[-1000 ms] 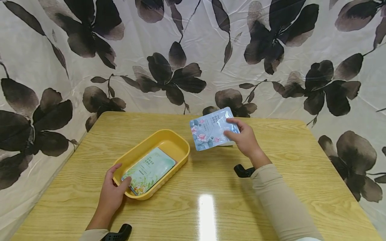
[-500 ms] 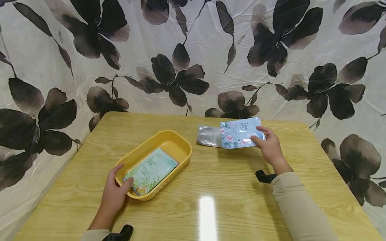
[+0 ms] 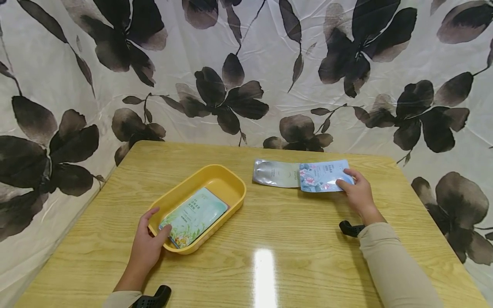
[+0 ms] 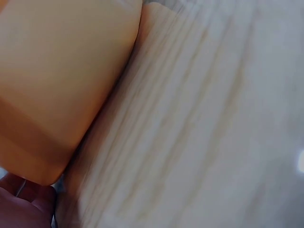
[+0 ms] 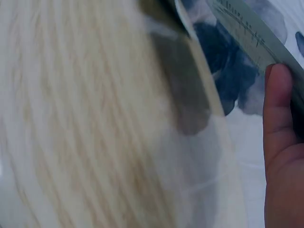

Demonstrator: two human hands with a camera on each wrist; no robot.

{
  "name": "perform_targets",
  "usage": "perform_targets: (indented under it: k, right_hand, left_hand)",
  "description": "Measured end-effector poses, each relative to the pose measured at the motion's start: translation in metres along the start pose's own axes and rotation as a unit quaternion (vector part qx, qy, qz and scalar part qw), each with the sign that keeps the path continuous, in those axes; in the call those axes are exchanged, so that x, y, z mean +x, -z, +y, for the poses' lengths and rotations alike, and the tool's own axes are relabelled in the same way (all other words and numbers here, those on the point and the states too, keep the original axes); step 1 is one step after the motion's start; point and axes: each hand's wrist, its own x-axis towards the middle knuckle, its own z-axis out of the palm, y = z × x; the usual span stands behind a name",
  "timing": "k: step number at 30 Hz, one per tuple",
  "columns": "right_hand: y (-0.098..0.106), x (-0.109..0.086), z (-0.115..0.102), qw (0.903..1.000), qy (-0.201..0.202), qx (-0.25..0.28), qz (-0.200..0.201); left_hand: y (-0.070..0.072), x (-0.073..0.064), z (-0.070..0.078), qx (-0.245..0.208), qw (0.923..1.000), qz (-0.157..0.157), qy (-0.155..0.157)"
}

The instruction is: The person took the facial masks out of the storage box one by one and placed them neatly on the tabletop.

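My right hand pinches the right end of a blue face mask packet printed with pink flowers, thumb on top. Its left edge overlaps a silver packet lying near the table's far edge. In the right wrist view the thumb presses on the packet, whose edge is raised over the table. At the left, my left hand grips the near end of a yellow plastic basket, thumb over the rim. Inside the basket lies a pale green packet with a flower print, with edges of others under it.
The wooden table reaches back to a white curtain with dark flowers. Each wrist carries a black camera mount, the right one just above the table.
My right hand has carried the blue packet rightward and lower, uncovering the silver packet behind it. The left hand stays on the basket.
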Motion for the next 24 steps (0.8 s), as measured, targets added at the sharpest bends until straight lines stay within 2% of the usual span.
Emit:
perform_targets:
  k: [8,16,24]
  right_hand:
    - [0.006,0.005,0.011,0.9985,-0.028,0.045,0.008]
    - [0.001,0.012,0.015,0.9940,-0.051,0.096,0.010]
    - [-0.005,0.019,0.021,0.9882,-0.053,0.143,0.016]
  left_hand:
    - [-0.001,-0.001,0.001,-0.012,0.9999,0.001,-0.002]
    - [-0.001,0.000,0.000,-0.011,0.9999,-0.004,-0.002]
    - [-0.001,0.000,0.001,-0.021,0.9998,-0.006,-0.001]
